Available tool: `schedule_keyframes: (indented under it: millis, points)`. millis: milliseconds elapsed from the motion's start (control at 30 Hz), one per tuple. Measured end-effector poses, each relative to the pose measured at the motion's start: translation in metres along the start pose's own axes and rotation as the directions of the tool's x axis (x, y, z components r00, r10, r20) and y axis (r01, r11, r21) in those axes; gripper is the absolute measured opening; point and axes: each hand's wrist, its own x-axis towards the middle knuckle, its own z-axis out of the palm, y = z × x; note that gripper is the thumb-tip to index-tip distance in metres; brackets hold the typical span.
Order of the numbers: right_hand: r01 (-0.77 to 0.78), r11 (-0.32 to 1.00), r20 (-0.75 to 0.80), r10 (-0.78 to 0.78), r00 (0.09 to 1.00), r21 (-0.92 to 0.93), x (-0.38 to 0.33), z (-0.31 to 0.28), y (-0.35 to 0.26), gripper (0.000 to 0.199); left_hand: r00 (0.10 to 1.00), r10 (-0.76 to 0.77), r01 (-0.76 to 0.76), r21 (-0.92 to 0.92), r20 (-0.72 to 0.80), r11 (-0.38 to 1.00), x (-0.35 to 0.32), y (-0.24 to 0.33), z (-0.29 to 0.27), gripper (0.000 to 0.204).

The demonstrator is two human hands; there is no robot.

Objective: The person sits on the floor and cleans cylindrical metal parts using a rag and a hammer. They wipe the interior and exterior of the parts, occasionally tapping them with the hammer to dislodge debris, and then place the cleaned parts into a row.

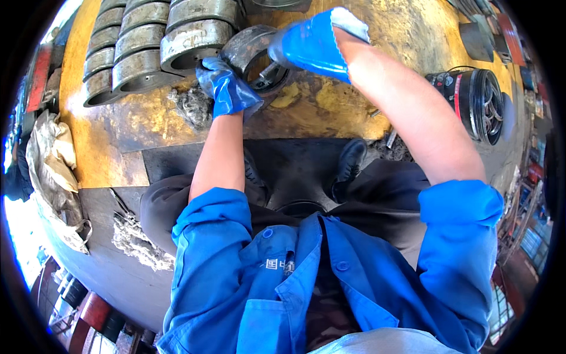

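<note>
A thick dark metal ring [246,47] stands on its rim on a yellow, oil-stained board [330,121]. My left hand [219,82], in a blue rubber glove, grips the ring's near left side. Its fingertips are partly hidden. My right hand [303,47], gloved the same way, is closed around a tool at the ring's right side. Only a short grey metal rod [270,71] of that tool shows, reaching into the ring's opening; the rest is hidden by the glove. Beside my left hand lies a grey, dirty rag bundle [193,105].
Rows of similar metal rings [140,56] stand to the left. On the right, a black bucket [471,100] lies on its side with coiled metal inside. A dirty cloth sack [56,171] and a clump of fibrous waste [138,239] lie at left. My shoes [350,164] are below the board's edge.
</note>
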Motion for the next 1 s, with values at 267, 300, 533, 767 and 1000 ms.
schedule_keyframes:
  millis: [267, 300, 533, 767, 1000]
  points:
    - [0.073, 0.99, 0.066, -0.066, 0.996, -0.119, 0.043, -0.012, -0.017, 0.026, 0.998, -0.048, 0.054, -0.192, 0.038, 0.98, -0.009, 0.004, 0.008, 0.039]
    - [0.098, 0.986, 0.068, -0.089, 0.994, -0.134, 0.047, -0.011, -0.022, 0.026, 0.999, -0.048, 0.048, -0.198, 0.007, 0.979, -0.004, -0.004, 0.01, 0.038]
    - [0.227, 0.946, 0.168, -0.191, 0.967, -0.233, 0.051, 0.012, -0.049, 0.027, 0.999, -0.018, 0.026, -0.277, 0.034, 0.96, 0.016, -0.062, 0.017, 0.039]
    - [0.239, 0.957, 0.155, -0.215, 0.964, -0.162, 0.04, 0.016, -0.036, 0.027, 0.996, -0.062, 0.077, -0.287, 0.061, 0.955, 0.0, -0.016, 0.014, 0.041]
    - [0.229, 0.955, 0.059, -0.222, 0.973, -0.19, 0.06, 0.009, -0.048, 0.031, 0.988, -0.038, 0.0, 0.242, 0.152, 0.97, 0.013, 0.007, -0.022, 0.05]
